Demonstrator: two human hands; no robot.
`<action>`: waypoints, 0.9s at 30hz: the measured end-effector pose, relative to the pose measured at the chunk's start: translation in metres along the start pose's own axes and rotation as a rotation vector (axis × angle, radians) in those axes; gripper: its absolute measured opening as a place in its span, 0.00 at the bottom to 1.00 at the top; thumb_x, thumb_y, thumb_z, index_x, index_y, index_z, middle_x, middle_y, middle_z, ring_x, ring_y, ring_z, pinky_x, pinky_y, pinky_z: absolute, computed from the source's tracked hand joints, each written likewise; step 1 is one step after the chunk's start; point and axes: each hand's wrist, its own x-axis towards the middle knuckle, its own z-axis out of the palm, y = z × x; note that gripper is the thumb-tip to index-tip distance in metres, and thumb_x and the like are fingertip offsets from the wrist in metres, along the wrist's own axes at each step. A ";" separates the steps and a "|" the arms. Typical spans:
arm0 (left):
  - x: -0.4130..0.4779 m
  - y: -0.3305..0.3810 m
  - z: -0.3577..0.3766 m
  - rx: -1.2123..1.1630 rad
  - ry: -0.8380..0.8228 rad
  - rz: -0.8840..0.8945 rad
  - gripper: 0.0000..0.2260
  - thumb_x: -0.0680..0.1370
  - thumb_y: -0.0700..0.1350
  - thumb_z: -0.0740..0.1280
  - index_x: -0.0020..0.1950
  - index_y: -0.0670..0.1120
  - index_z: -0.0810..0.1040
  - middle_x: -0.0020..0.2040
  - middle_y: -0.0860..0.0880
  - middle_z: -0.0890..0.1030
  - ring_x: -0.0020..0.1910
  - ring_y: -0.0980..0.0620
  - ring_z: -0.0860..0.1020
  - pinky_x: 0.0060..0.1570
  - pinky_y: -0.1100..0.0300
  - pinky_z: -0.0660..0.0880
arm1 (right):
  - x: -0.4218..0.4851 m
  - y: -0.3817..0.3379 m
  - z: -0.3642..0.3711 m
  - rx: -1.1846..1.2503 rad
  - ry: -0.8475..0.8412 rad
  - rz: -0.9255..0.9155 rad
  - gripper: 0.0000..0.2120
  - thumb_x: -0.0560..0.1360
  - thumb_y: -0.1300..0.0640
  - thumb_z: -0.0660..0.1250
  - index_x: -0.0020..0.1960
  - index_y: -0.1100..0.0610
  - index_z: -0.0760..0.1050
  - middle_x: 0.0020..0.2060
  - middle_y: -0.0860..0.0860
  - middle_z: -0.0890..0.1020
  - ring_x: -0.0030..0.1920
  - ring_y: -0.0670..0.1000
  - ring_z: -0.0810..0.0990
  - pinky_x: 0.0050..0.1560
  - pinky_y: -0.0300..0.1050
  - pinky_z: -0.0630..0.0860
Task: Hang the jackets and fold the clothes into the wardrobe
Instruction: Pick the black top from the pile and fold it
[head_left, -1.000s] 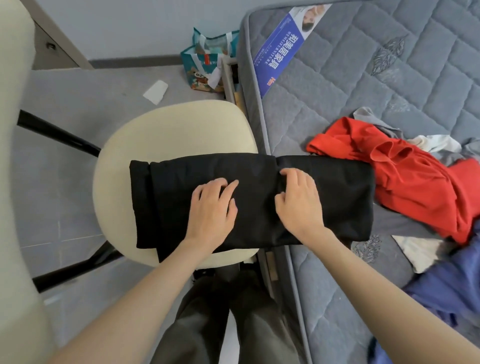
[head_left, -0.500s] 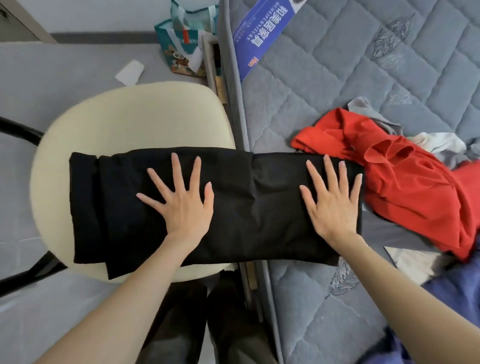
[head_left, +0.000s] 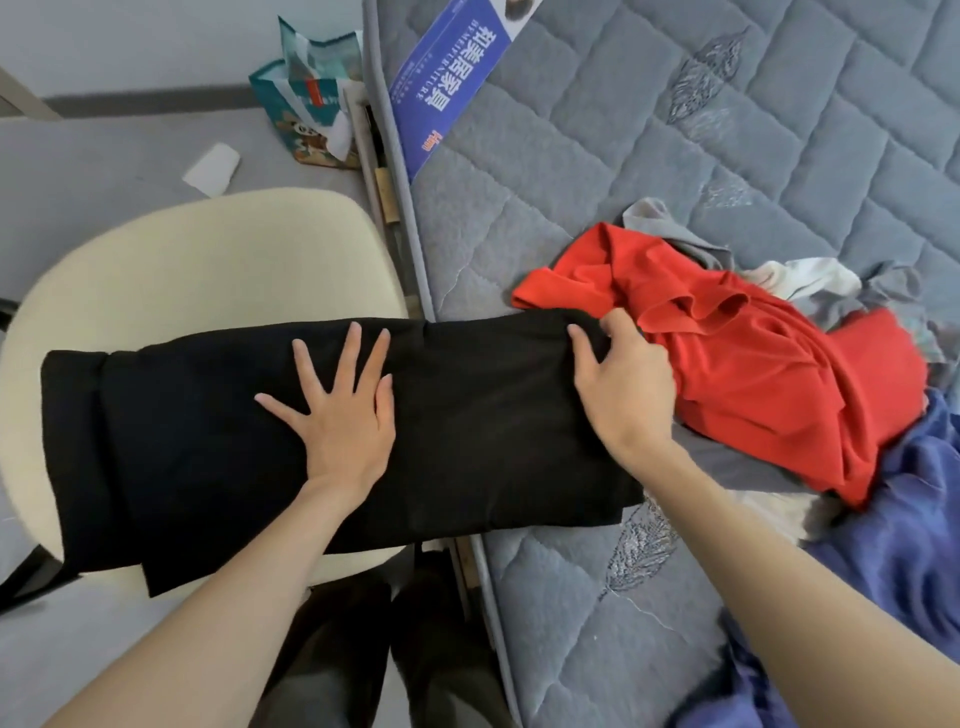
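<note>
One soft, limp folded black garment (head_left: 467, 415): left hand (head_left: 343, 421) pressing flat with spread fingers, right hand (head_left: 623, 384) gripping far-right edge, likely best hold.

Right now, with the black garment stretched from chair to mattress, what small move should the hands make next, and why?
Probably fold the right end over towards the left. The right hand grips the black garment at its right end, while the left hand presses flat near the middle, seemingly marking a fold line. The garment already lies as a long, narrowed strip.
</note>
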 end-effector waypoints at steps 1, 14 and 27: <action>0.002 -0.001 -0.002 -0.022 -0.004 -0.014 0.23 0.81 0.57 0.40 0.76 0.64 0.44 0.78 0.58 0.48 0.76 0.40 0.37 0.60 0.21 0.39 | 0.002 0.006 -0.009 -0.007 0.060 -0.005 0.11 0.78 0.45 0.63 0.43 0.51 0.67 0.36 0.58 0.80 0.41 0.64 0.77 0.36 0.49 0.64; -0.005 0.021 -0.005 -0.056 -0.033 -0.091 0.23 0.81 0.58 0.43 0.76 0.63 0.42 0.79 0.56 0.42 0.75 0.39 0.35 0.61 0.23 0.39 | -0.012 0.045 -0.006 0.258 -0.118 0.667 0.21 0.76 0.35 0.57 0.51 0.53 0.69 0.51 0.54 0.78 0.55 0.59 0.76 0.50 0.50 0.66; -0.021 0.014 -0.003 0.037 -0.079 0.096 0.25 0.82 0.55 0.50 0.78 0.59 0.45 0.79 0.50 0.44 0.76 0.39 0.39 0.64 0.26 0.42 | -0.039 0.042 0.002 -0.162 0.159 0.278 0.19 0.72 0.66 0.66 0.61 0.56 0.70 0.63 0.57 0.68 0.59 0.61 0.67 0.54 0.54 0.63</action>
